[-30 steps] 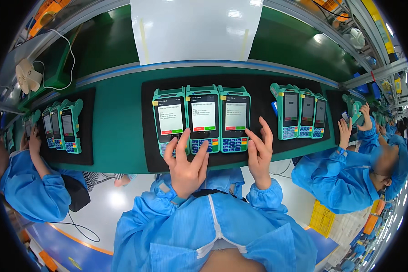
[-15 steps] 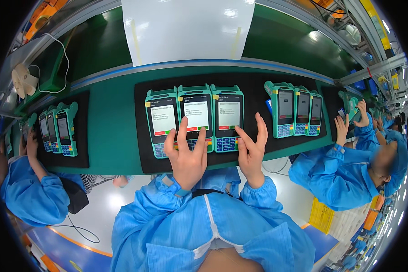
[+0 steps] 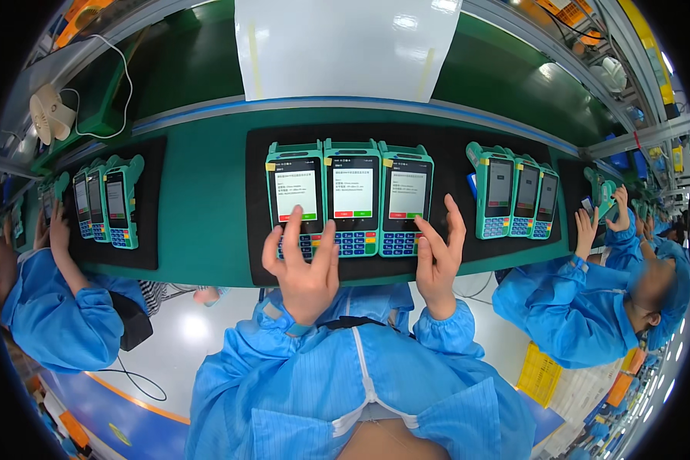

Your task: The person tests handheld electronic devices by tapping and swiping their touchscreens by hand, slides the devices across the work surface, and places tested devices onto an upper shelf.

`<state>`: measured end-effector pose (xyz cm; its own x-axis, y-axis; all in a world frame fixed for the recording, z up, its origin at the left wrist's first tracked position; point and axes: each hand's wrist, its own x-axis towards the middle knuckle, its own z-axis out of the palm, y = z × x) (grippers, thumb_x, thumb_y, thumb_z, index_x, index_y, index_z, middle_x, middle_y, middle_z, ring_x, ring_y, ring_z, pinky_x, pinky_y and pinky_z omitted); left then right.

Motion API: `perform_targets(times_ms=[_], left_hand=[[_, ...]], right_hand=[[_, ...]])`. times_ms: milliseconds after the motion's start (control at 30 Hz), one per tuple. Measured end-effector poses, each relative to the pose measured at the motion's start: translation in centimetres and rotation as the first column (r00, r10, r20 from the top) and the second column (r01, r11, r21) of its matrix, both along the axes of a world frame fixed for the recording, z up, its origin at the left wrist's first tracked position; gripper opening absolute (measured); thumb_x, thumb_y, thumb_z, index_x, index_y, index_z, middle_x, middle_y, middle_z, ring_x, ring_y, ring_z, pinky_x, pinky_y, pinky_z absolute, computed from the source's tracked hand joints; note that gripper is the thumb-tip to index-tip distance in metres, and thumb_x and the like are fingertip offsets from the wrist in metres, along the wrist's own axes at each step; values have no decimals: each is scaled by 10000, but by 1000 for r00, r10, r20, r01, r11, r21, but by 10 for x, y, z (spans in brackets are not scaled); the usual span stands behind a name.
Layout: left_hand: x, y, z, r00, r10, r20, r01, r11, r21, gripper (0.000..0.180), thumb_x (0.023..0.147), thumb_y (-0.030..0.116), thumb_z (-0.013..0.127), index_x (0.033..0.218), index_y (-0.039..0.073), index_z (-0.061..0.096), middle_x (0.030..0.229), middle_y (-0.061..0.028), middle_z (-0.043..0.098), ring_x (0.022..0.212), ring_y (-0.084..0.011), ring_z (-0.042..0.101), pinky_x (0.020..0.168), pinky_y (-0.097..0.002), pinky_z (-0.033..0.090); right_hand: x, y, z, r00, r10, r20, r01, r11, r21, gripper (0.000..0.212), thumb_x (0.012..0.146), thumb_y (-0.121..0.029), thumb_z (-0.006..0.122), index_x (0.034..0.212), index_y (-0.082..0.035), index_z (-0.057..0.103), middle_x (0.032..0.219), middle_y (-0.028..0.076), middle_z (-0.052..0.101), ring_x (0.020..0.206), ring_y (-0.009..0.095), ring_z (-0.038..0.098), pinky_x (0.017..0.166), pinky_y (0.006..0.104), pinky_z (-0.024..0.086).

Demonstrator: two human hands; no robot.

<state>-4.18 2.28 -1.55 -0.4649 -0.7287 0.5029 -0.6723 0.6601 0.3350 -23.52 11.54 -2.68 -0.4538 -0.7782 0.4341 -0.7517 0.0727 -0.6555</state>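
Three green card payment terminals stand side by side in front of me, screens lit with text over a red and a green button: a left terminal [image 3: 295, 184], a middle terminal [image 3: 353, 186] and a right terminal [image 3: 408, 190]. My left hand [image 3: 305, 280] is open over the left terminal, its fingers spread. One fingertip lies at the lower part of that screen, and the hand hides much of the keypad. Beside the right terminal, my right hand [image 3: 441, 268] is open, a fingertip at the lower right of its screen. Neither hand grips anything.
A black mat [image 3: 452, 222] lies under the terminals on the green bench [image 3: 203, 192]. More terminals stand on the right [image 3: 494, 195] and left [image 3: 119, 207]. Co-workers in blue sit at either side. A white sheet [image 3: 345, 46] and a small fan [image 3: 51, 115] are at the back.
My left hand has moved left, from the middle terminal's screen to the left terminal's. My right hand keeps its place by the right terminal. The whole view has shifted slightly.
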Motion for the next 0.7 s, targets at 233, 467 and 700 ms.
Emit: perform_targets(times_ms=[233, 467, 700], left_hand=[[-16, 8, 0, 991, -135, -4, 135, 991, -4, 311, 803, 49, 721, 1107, 113, 734, 1432, -226, 448, 1283, -405, 280, 1068, -422, 284], [-19, 7, 0, 991, -131, -9, 131, 991, -9, 309, 810, 40, 722, 1111, 109, 733, 1439, -221, 442, 1287, -409, 278, 1064, -424, 292], [-21, 8, -1, 992, -124, -2, 124, 992, -8, 298, 823, 43, 717, 1114, 109, 732, 1452, -215, 431, 1295, -406, 273, 1067, -432, 285]], right_hand=[[-1, 3, -2, 997, -39, -62, 38, 999, -16, 248, 913, -84, 573, 1108, -48, 722, 1471, 234, 401, 1359, 391, 375, 1106, 461, 309], [-2, 5, -5, 999, -48, -20, 48, 999, -17, 247, 914, -84, 572, 1109, -56, 722, 1470, 237, 400, 1363, 393, 366, 1107, 461, 306], [-3, 6, -5, 998, -61, -15, 61, 998, 2, 250, 912, -79, 574, 1114, -57, 719, 1472, 238, 396, 1366, 391, 365, 1110, 462, 302]])
